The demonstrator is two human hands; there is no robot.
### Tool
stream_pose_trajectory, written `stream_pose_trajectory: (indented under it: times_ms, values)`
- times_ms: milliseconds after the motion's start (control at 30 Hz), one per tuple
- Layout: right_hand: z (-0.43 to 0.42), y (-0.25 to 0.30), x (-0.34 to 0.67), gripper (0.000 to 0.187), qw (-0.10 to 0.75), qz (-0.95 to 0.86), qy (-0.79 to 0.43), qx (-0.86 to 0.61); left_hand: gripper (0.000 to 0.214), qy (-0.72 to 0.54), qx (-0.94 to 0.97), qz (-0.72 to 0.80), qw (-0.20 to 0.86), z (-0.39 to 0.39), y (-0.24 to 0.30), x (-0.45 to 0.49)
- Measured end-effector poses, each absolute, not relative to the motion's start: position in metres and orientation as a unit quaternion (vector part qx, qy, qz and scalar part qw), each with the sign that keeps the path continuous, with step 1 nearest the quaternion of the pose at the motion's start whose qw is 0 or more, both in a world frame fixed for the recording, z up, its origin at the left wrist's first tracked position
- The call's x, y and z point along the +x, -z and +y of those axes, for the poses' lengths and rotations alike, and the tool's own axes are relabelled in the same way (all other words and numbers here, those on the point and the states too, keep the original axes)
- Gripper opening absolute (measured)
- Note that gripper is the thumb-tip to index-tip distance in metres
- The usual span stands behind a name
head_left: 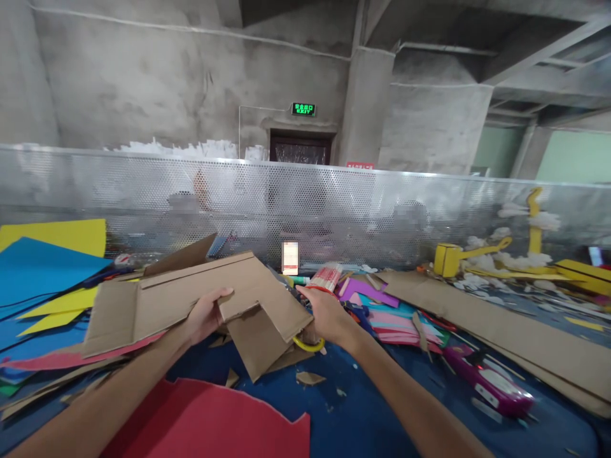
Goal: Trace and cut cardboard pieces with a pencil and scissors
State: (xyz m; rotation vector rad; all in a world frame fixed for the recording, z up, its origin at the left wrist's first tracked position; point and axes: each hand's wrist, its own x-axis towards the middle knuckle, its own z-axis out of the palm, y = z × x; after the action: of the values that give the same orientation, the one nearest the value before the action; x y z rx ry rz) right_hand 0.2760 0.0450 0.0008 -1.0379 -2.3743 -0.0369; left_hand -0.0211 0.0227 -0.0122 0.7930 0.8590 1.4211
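Observation:
A bent, creased piece of brown cardboard (191, 289) spans both hands, tilted above the table. My left hand (209, 313) grips its lower edge, thumb on top and the other fingers hidden underneath. At the right end, my right hand (331, 316) is closed at the cardboard's corner; one finger points forward and the rest are hidden. Just below that hand shows a yellow loop (309, 346), whose kind I cannot make out. A lower cardboard flap (258, 343) hangs under the main piece. Nearer to me lies red sheet material (214, 420) with a ragged edge.
Blue and yellow sheets (48, 267) lie left. Pink and light-blue sheets (403, 327), a purple device (489, 381) and a long cardboard strip (506, 324) lie right. Yellow pieces (447, 261) stand farther back. A perforated metal screen (238, 203) borders the far side.

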Motion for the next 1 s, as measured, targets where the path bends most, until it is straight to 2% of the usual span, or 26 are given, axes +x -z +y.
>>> stream_pose_trajectory:
  times_ms: [367,600,767,900,1000]
  values:
    - [0.044,-0.007,0.283,0.069,0.189,-0.900,0.056,-0.388,0.022,-0.617,0.341,0.362,0.610,0.017,0.014,-0.007]
    - [0.044,-0.009,0.283,0.065,0.226,-0.890,0.034,-0.395,0.019,-0.638,0.341,0.351,0.594,0.014,0.012,0.000]
    - [0.039,-0.014,0.287,0.075,0.212,-0.864,-0.008,-0.457,0.015,-0.668,0.324,0.345,0.574,0.019,0.014,0.007]
    - [0.041,-0.019,0.287,0.053,0.214,-0.845,0.023,-0.490,0.018,-0.684,0.312,0.338,0.566,0.022,0.015,0.009]
    - [0.043,-0.021,0.285,0.047,0.219,-0.849,0.059,-0.477,0.020,-0.695,0.307,0.336,0.556,0.021,0.014,0.007]
